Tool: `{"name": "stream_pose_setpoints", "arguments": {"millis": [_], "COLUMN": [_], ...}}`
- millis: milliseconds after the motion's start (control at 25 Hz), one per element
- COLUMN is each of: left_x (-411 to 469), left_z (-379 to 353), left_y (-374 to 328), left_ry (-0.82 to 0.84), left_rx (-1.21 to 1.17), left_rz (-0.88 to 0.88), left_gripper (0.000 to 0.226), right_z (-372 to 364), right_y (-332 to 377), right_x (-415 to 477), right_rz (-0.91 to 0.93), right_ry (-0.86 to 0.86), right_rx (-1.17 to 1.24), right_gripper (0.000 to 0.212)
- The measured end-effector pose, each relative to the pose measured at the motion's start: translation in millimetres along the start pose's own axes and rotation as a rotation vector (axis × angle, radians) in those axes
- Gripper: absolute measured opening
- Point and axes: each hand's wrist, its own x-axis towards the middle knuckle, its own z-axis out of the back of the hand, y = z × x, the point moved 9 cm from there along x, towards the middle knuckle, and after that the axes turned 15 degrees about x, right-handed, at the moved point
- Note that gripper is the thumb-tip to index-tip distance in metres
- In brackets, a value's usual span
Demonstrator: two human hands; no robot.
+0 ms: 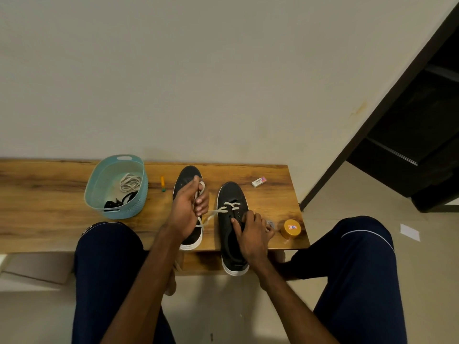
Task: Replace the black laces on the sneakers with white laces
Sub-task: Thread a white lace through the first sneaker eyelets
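Two black sneakers with white soles stand on a wooden bench (49, 194). The right sneaker (232, 192) has a white lace (229, 206) threaded through its front eyelets, and one end runs left. My left hand (188, 212) is raised over the left sneaker (187, 176) and grips that lace end, bunched in its fingers. My right hand (250, 232) holds the right sneaker by its eyelet edge, thumb on the tongue side. A blue basket (99, 184) at the left holds a coiled white lace (130, 182) and black laces (119, 201).
A yellow marker (163, 183) lies between the basket and the left sneaker. A small white box (258, 182) sits at the back right, a yellow round tub (290, 228) at the bench's right front corner. My knees flank the bench front. A dark doorway opens at the right.
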Motion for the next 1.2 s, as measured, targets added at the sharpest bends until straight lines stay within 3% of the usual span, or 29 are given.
{"name": "stream_pose_setpoints", "arguments": {"millis": [80,200,280,480,640,720,880,1040,1200], "left_x": [-3.4,-9.0,-9.1,-7.0,-6.4,-4.3,-2.4,-1.9,-2.5], "left_z": [1.5,18.5,21.4,46.1,57.1,52.4,49.3,51.2,46.7], "left_y": [-5.1,6.1,17.6,22.4,13.7,15.1,15.5,17.4,23.6], "left_ry": [0.009,-0.116,-0.126,-0.255,-0.326,-0.305,-0.294,-0.285,-0.258], "left_rx": [0.17,0.623,0.695,0.49,0.411,0.435,0.47,0.435,0.392], "left_rz": [-0.014,0.073,0.129,0.207,0.172,0.147,0.122,0.136,0.159], "left_gripper": [0.037,0.041,0.041,0.041,0.043,0.044,0.044,0.044,0.044], "right_z": [3.8,16.8,17.6,-22.7,-41.6,-58.0,-64.8,-67.2,-65.3], "right_y": [3.6,21.1,46.4,114.1,133.4,133.5,124.4,113.0,112.8], "right_x": [1.8,17.8,39.6,62.2,50.1,40.3,37.2,33.4,29.8], "right_rz": [0.004,0.086,0.219,0.462,0.329,0.333,0.325,0.276,0.296], "right_ry": [0.009,0.022,0.098,0.521,0.632,0.706,0.705,0.71,0.61], "right_rx": [0.026,0.201,0.173,-0.256,-0.066,-0.209,-0.249,-0.233,-0.171], "right_gripper": [0.04,0.035,0.025,0.023,0.027,0.03,0.02,0.026,0.022]}}
